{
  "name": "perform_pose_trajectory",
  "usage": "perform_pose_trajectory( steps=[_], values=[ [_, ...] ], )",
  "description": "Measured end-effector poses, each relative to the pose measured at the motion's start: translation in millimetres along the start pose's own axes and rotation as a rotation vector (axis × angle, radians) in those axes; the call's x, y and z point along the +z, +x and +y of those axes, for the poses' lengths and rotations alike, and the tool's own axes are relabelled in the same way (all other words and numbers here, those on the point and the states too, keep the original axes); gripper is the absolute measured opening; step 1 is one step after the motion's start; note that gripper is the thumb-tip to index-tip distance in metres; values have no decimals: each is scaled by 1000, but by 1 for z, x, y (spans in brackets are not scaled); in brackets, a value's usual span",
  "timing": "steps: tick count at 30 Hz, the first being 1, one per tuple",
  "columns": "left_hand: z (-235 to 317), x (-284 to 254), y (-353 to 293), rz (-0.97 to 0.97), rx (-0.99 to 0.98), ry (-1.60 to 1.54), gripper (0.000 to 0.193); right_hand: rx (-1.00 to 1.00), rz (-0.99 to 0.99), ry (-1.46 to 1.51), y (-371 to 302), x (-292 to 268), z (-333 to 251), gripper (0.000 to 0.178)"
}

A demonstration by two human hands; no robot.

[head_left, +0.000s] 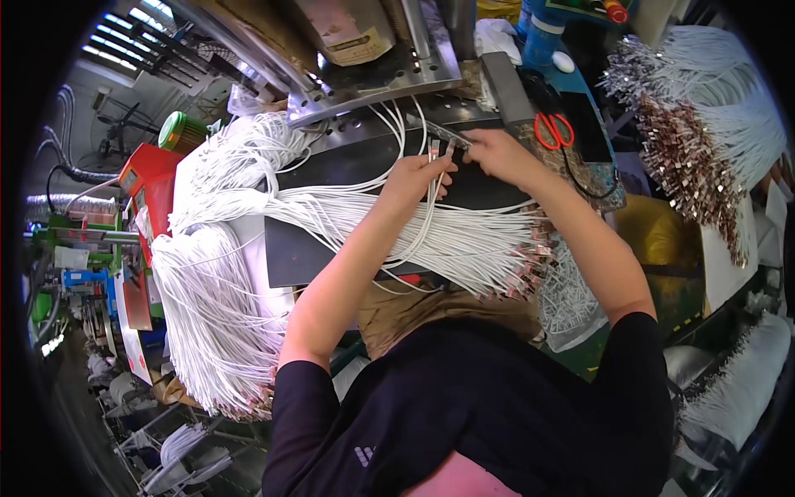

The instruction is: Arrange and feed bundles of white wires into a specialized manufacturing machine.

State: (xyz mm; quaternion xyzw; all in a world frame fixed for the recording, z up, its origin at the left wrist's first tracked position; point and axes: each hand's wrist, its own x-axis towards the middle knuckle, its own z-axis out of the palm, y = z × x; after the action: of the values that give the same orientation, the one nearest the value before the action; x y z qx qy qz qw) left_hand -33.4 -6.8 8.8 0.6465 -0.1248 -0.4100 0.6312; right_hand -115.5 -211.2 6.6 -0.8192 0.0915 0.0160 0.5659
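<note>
My left hand (416, 178) is closed around a few white cables (430, 217), with their small metallic ends standing up past the thumb. Close beside it, my right hand (497, 156) pinches at the end of a narrow grey metal strip (440, 130); its exact kind is too small to tell. Both hands are over the black work surface (335, 170). Below them a thick bundle of white cables (464, 244) lies fanned out, its coppery terminal ends (534, 257) pointing right. Loose cables run from the hands up toward the metal machine frame (377, 93).
More white cable bundles (211, 315) hang over the left edge, and others (729, 99) are heaped at far right. Red-handled scissors (553, 131) lie beside a grey block (507, 87). A clear bag of small parts (570, 302) sits by my right elbow. A red machine housing (151, 186) stands left.
</note>
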Motion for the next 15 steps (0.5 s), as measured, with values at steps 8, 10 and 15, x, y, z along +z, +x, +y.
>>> perform_pose_trajectory(
  steps=[8, 10, 15],
  values=[
    [4, 9, 1, -213, -95, 167, 29, 108, 181, 257, -4, 9, 10, 37],
    [3, 7, 0, -206, -65, 150, 30, 79, 192, 224, -4, 11, 16, 37],
    [2, 6, 0, -213, -59, 120, 29, 22, 178, 106, -1, 13, 20, 38]
  ],
)
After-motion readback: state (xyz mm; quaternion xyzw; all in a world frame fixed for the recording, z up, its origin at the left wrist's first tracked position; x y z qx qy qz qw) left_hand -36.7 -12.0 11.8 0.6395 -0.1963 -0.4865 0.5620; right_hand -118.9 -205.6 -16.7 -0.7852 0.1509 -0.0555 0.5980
